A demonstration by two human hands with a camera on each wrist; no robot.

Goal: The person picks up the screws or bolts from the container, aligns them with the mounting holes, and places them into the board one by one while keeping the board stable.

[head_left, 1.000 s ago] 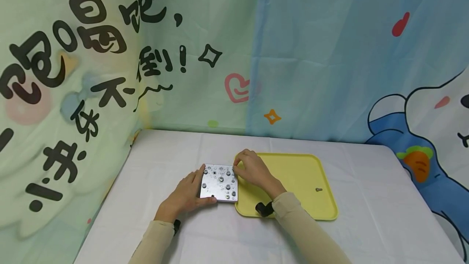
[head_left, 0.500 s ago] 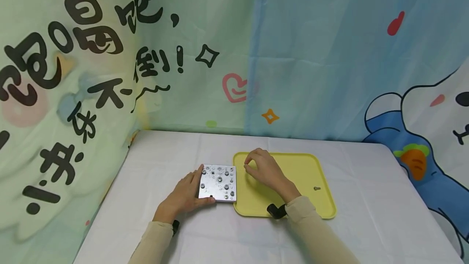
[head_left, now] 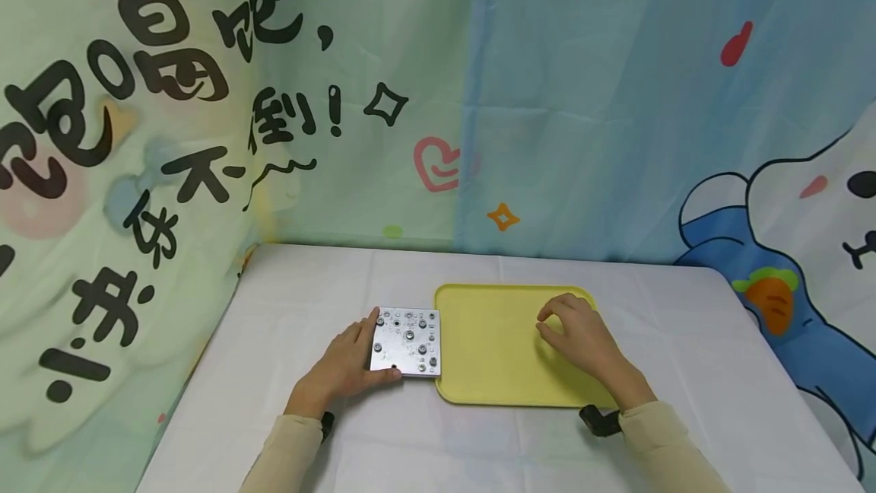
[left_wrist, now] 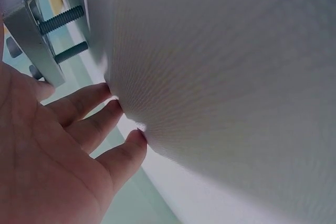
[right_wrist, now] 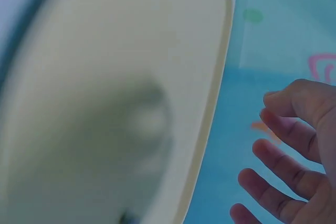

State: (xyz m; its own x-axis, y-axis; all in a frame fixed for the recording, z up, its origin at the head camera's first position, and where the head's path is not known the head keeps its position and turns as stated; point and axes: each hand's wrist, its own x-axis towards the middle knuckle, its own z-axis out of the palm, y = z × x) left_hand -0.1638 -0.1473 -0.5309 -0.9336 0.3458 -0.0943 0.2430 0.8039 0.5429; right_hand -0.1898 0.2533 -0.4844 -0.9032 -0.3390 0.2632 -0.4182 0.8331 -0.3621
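Observation:
A silver metal plate (head_left: 393, 352) dotted with bolt heads and holes sits left of the yellow tray (head_left: 493, 371), its right edge overlapping the tray's left rim. My left hand (head_left: 345, 364) grips the plate at its left side, thumb along the near edge. From below, in the left wrist view, threaded bolts (left_wrist: 62, 19) stick out of the plate, and the lower fingers (left_wrist: 94, 124) touch the white cloth. Over the tray's right part hovers my right hand (head_left: 578, 337), fingers loosely bent with thumb near the index finger, nothing visible between them.
White cloth (head_left: 506, 447) covers the table. Printed curtains (head_left: 582, 97) hang behind and at the left side. In the right wrist view, a small dark thing (right_wrist: 126, 217) shows blurred at the bottom of the tray.
My right hand has left the plate's right edge and moved right across the tray. The small screw seen earlier on the tray is now hidden behind it. The left hand keeps its grip.

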